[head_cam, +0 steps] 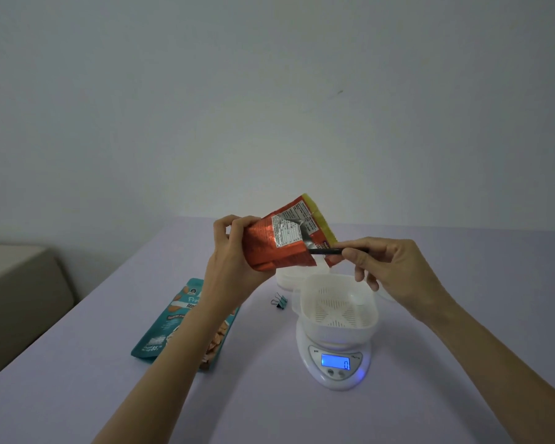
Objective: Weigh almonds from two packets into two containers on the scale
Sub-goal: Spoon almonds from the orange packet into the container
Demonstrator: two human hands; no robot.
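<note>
Left hand: the left hand (pixel 231 254) is curled round the lower end of the orange packet (pixel 279 241) and holds it up above the desk (pixel 77 395), tilted, with its yellow-edged end pointing up and to the right.
Right hand: the right hand (pixel 394 270) pinches a thin black object (pixel 327 250) between thumb and forefinger, and the other fingers are loosely bent below. The far tip of the object touches the packet's lower right corner. What the object is cannot be told.
Orange packet: in the air, above and just behind the scale, with its printed label panel facing the camera.
Teal packet: the teal packet (pixel 173 328) lies flat on the desk, left of the scale, partly hidden by the left forearm.
Scale: the scale (pixel 334 373) is white and sits on the desk. Its blue display (pixel 335 361) is lit and reads 0.
White container: the white container (pixel 337 302) sits on the scale, and its slotted bottom shows.
Second white container: the second white container (pixel 285 278) stands on the desk behind the first, mostly hidden by the orange packet.
Binder clip: a binder clip (pixel 279 301) lies on the desk between the teal packet and the scale.
Surroundings: beige furniture (pixel 13 283) stands at the left, beside the desk.
</note>
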